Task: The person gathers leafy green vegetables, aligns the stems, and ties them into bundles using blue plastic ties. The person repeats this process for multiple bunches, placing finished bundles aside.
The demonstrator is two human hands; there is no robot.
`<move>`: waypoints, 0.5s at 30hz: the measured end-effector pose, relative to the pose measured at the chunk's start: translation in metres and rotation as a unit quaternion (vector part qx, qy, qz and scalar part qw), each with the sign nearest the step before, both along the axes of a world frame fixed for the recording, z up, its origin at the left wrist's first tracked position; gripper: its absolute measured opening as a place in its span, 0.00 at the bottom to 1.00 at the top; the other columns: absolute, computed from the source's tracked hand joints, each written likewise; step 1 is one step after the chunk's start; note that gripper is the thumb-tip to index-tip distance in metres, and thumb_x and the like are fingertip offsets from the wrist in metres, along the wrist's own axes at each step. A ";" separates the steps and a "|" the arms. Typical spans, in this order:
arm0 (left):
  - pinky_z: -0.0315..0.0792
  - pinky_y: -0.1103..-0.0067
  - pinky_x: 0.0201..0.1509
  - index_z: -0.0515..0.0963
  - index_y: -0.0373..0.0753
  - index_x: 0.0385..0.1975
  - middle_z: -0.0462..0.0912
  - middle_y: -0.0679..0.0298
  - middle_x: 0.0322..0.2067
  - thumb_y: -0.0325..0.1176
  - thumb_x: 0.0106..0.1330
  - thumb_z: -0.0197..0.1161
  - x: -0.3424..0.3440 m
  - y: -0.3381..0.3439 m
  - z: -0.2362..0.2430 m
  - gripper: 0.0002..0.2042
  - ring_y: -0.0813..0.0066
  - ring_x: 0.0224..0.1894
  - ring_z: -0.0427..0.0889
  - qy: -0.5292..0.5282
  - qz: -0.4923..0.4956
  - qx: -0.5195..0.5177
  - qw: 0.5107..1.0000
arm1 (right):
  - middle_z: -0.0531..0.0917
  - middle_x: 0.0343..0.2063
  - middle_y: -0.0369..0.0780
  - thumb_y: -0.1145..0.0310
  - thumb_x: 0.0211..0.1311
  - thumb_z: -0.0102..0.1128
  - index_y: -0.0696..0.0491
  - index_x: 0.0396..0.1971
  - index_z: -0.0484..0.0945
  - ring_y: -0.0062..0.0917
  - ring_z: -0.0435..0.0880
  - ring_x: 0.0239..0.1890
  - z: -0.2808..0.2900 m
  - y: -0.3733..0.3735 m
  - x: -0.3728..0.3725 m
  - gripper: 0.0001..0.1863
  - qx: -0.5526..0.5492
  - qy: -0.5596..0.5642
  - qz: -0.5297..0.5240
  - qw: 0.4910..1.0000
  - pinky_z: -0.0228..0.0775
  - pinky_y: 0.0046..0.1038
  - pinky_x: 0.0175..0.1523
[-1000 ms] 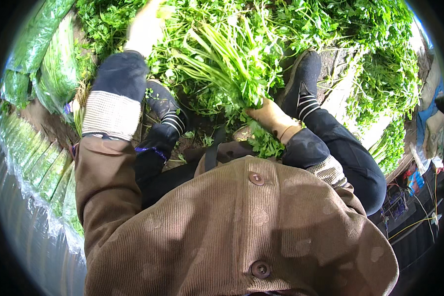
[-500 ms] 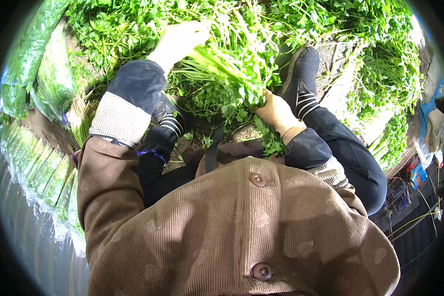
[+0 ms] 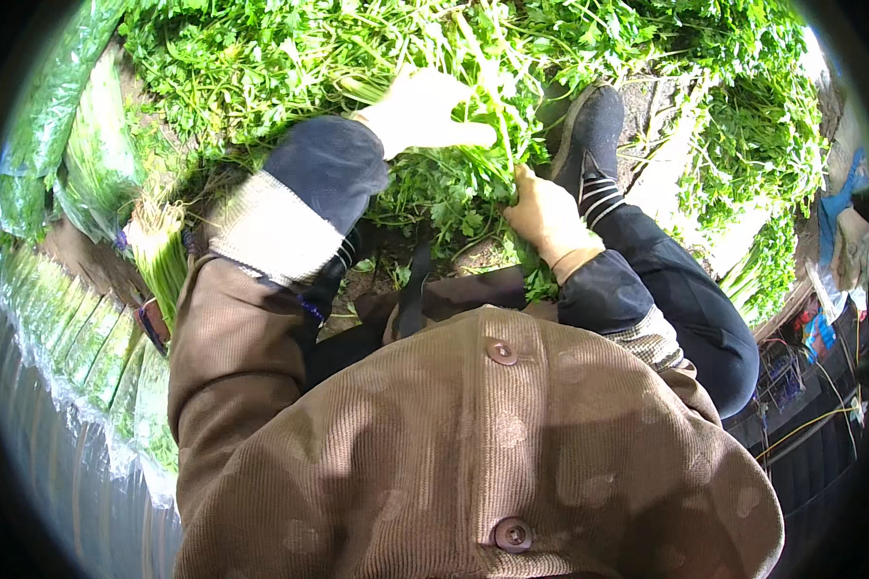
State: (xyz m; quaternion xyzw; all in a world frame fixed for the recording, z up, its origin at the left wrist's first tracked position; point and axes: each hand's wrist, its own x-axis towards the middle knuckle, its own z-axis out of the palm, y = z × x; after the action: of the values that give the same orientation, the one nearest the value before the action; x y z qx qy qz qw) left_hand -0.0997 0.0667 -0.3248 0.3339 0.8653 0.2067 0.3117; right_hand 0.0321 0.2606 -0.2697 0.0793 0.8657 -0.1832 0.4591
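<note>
My right hand [image 3: 550,220], in a pale glove, is closed on a bunch of leafy celery [image 3: 459,198] with thin green stalks. Its leaves hang between my feet. My left hand [image 3: 420,111], also gloved and washed out by sunlight, lies over the same greens just left of the right hand. Its thumb and fingers are spread apart, pointing right toward the stalks. Some pale stalks [image 3: 362,90] show behind the left hand. Glare hides the detail of its fingers.
Loose celery [image 3: 261,58] is heaped across the far side, and another pile [image 3: 753,164] lies at the right. Plastic-wrapped bunches [image 3: 77,338] line the left, near a tied bundle [image 3: 159,246]. My dark shoe [image 3: 594,130] stands beside the greens. Cords and scraps [image 3: 821,333] lie far right.
My left hand has moved right and slightly nearer, from the stalks on the left to over the bunch, and its fingers have spread. My right hand has stayed nearly in place.
</note>
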 end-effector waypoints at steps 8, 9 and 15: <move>0.72 0.71 0.40 0.81 0.40 0.38 0.80 0.59 0.28 0.51 0.69 0.60 0.002 -0.004 0.019 0.19 0.65 0.32 0.80 -0.203 0.245 -0.041 0.947 | 0.86 0.39 0.49 0.59 0.53 0.68 0.54 0.57 0.74 0.43 0.86 0.44 0.011 -0.003 -0.009 0.31 -0.022 -0.041 -0.017 0.999 0.77 0.40 0.51; 0.73 0.71 0.37 0.79 0.39 0.40 0.82 0.63 0.30 0.51 0.69 0.59 0.000 -0.006 0.018 0.18 0.71 0.29 0.80 -0.117 0.261 0.007 0.958 | 0.86 0.39 0.50 0.59 0.52 0.68 0.54 0.58 0.73 0.44 0.86 0.45 0.011 -0.003 -0.008 0.32 -0.038 -0.033 -0.014 0.999 0.77 0.40 0.51; 0.71 0.76 0.40 0.79 0.34 0.41 0.79 0.65 0.29 0.45 0.69 0.62 -0.050 -0.077 -0.009 0.17 0.78 0.32 0.75 -0.092 0.578 0.117 0.802 | 0.86 0.39 0.50 0.62 0.53 0.69 0.54 0.55 0.76 0.43 0.85 0.46 0.006 -0.001 0.001 0.28 -0.058 -0.031 -0.035 0.997 0.76 0.40 0.52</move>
State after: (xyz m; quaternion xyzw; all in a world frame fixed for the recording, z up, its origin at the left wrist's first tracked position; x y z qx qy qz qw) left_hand -0.1494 -0.0098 -0.3341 -0.2149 0.8341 0.4782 0.1711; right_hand 0.0335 0.2598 -0.2634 0.0885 0.8356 -0.2461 0.4831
